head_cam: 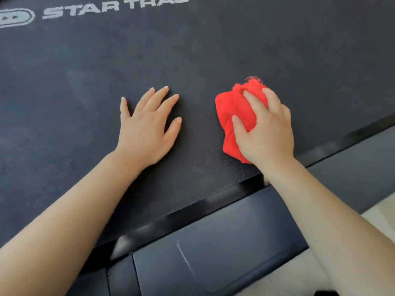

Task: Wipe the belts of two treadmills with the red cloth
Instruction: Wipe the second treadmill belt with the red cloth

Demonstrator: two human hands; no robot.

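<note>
Wiping looks under way: the right hand (265, 129) grips the bunched red cloth (234, 116) against the belt (213, 50) near its edge, while the left hand (147, 127) lies flat, fingers spread. Next, sweep toward the unwiped area.
</note>
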